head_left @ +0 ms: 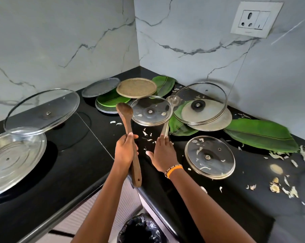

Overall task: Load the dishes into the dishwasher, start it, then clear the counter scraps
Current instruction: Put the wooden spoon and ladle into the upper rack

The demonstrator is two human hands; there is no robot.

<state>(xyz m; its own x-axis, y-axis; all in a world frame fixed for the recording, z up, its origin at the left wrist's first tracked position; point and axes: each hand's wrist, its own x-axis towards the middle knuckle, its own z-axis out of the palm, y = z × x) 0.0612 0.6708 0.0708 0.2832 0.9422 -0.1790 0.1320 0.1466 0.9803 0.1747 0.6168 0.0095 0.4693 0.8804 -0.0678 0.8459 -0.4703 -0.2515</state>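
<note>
The left hand [126, 151] is gripping a wooden spoon [129, 135] around the middle of its handle, bowl pointing up toward twelve o'clock, clear of the black worktop [165, 172]. The right hand [163, 153] is lying flat, fingers straight, its fingertips touching the end of a steel ladle [167, 120] whose bowl is sitting up at twelve o'clock, the shaft running under the rim of a small glass lid [151, 111].

That overlap is what I am watching. If the ladle is being dragged back toward six o'clock, I think it could tip or slide that lid, and the lid is just beside a bigger glass lid [200, 102] at two o'clock, which is propped at a tilt on a steel plate [216, 120] and looking ready to slip. Flat fingers are also giving little hold on a smooth handle, so it may skid.

Another glass lid [209, 156] is lying at four o'clock from the hands, and one more [41, 109] is leaning over a steel lid [13, 158] at nine o'clock. Peel scraps [288, 188] and green leaves [260, 135] are spread across the right side; a sweeping wrist could push them off the edge. No dishwasher is showing; a lined bin [139, 230] is standing below at six o'clock.
</note>
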